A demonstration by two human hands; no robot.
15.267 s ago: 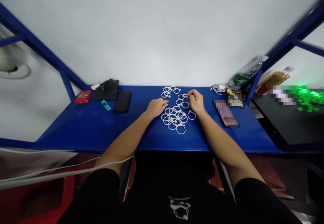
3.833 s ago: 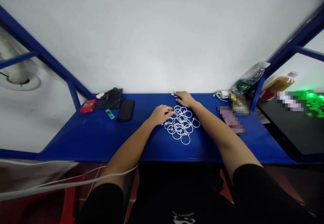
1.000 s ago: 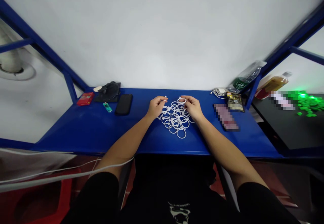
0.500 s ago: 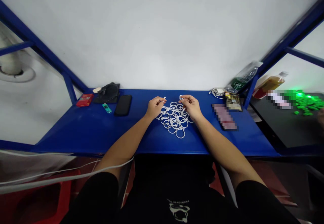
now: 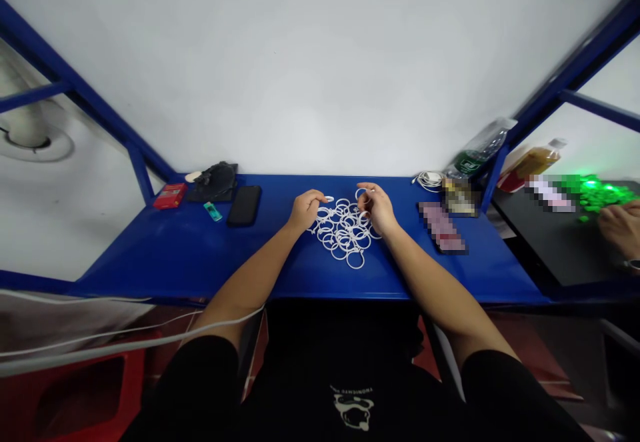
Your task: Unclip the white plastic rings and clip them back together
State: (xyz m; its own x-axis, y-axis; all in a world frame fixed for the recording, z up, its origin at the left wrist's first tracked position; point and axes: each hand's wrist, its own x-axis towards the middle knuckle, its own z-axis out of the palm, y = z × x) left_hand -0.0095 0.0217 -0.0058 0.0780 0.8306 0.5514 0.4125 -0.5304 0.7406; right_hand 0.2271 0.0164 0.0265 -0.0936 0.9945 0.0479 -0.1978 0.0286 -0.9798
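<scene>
A heap of several white plastic rings (image 5: pixel 344 234) lies on the blue table (image 5: pixel 200 255) between my hands. My left hand (image 5: pixel 306 207) rests at the heap's left edge, fingers curled and pinching a small white ring at its tips. At the heap's right edge, my right hand (image 5: pixel 376 205) has its thumb and fingers closed on another white ring (image 5: pixel 361 194) held just above the pile.
A black phone (image 5: pixel 243 205), a teal lighter (image 5: pixel 213 211), a red box (image 5: pixel 169 195) and a black pouch (image 5: pixel 214 179) lie at left. A white cable (image 5: pixel 429 179), a packet (image 5: pixel 458 197), another phone (image 5: pixel 442 227) and bottles (image 5: pixel 480 146) are at right. Another person's hand (image 5: pixel 619 223) is at far right.
Since half a second ago both hands have stayed at the pile's far edge, each still pinching a ring. Another person's hand has come into view at the far right.
</scene>
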